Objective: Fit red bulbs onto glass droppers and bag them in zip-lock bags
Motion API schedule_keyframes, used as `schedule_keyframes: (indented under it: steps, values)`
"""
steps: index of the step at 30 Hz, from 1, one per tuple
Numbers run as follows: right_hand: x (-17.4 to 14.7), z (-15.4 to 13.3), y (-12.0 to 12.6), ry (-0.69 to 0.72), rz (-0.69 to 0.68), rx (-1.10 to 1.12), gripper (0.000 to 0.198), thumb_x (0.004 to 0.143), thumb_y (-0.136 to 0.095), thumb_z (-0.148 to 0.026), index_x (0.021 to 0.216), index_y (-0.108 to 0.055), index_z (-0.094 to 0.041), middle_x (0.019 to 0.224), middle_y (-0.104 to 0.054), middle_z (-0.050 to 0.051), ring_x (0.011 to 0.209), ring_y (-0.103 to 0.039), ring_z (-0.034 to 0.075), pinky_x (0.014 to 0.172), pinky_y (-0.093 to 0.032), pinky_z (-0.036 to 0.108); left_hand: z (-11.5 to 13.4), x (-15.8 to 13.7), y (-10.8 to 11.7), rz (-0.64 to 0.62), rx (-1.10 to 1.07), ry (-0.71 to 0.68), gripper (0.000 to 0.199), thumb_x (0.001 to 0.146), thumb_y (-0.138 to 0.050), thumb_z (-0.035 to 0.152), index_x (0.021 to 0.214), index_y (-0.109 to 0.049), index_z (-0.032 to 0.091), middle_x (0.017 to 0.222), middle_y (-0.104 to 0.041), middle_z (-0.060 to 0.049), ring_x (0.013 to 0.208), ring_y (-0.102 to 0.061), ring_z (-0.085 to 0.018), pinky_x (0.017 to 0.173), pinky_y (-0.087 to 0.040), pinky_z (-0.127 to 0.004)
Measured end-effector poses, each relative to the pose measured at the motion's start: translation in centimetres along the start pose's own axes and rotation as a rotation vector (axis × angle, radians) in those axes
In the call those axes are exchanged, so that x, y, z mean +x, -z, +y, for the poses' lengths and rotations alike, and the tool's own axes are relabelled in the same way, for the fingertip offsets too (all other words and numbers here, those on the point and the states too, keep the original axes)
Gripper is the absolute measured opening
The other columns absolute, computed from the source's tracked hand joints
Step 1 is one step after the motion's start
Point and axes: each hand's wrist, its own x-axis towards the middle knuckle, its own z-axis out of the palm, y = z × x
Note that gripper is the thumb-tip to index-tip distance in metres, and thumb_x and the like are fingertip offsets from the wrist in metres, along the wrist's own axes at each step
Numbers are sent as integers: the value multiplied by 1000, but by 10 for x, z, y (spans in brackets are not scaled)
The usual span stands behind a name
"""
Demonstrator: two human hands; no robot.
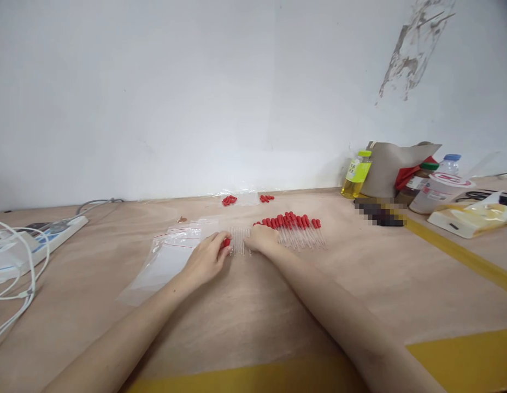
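Note:
My left hand (pixel 209 255) is closed, with a red rubber dropper bulb (pixel 226 242) between thumb and fingers. Just right of it, clear glass dropper tubes (pixel 237 242) lie side by side in a row on the table. At the right end of that row is my right hand (pixel 262 238), its fingers curled down among the tubes; what they pinch is hidden. Beyond it lie several droppers (pixel 298 229) with red bulbs fitted on their glass tubes, bulbs toward the wall. Loose red bulbs (pixel 229 201) rest near the wall, with more bulbs (pixel 266 198) to their right.
Clear zip bags (pixel 167 259) lie left of my left hand. A white power strip (pixel 52 240) with cables stands at far left. On the right are a yellow-capped bottle (pixel 357 174), a grey bag (pixel 390 169), a lidded cup (pixel 440 194) and a white-yellow packet (pixel 470 218).

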Motion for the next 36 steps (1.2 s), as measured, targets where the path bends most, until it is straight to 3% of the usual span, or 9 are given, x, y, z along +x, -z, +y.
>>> schedule_keyframes:
  steps: [4,9,11,14,18,29,36]
  values:
    - [-1,5,5,23,0,26,29,71,-51,-33,87,-64,-14,91,-65,14,85,-61,26,65,-43,31,10,-6,-14,134,-110,-33,4,80,-44,22,79,-43,19,72,-52,0,66,-50,-15,60,-39,-26]
    - [-16,41,25,160,48,86,24,79,-43,-33,72,-60,-17,77,-65,8,75,-60,19,61,-40,26,17,-13,-30,136,-243,5,10,77,-48,19,70,-41,18,64,-49,4,51,-44,-9,49,-35,-20]
    - [-26,63,24,326,147,169,21,82,-42,-29,76,-58,-17,77,-64,5,73,-58,15,62,-39,23,19,-13,-35,142,-291,25,7,78,-51,22,76,-46,18,69,-54,2,54,-48,-10,48,-36,-20]
    - [-42,91,11,583,312,276,19,85,-39,-24,83,-56,-17,81,-63,5,73,-56,14,66,-38,24,20,-12,-42,134,-326,3,17,81,-51,25,96,-52,17,85,-62,-4,73,-56,-15,58,-43,-23]
    - [-59,105,-5,758,442,266,19,86,-40,-21,94,-56,-18,84,-64,4,73,-55,14,77,-34,30,19,-12,-46,113,-256,-60,20,86,-45,25,100,-59,18,86,-64,-5,78,-56,-17,68,-44,-29]
    - [-68,98,-5,820,400,192,17,85,-40,-21,87,-57,-17,79,-62,4,67,-53,12,78,-30,32,21,-13,-46,141,-256,-147,19,87,-44,25,96,-59,18,84,-64,-3,77,-57,-16,70,-43,-29]
    - [-66,101,-5,885,297,249,17,85,-42,-22,87,-58,-19,79,-61,3,68,-51,12,74,-31,32,21,-13,-43,91,-303,-155,13,85,-49,27,84,-58,18,74,-61,0,66,-55,-12,61,-42,-23]
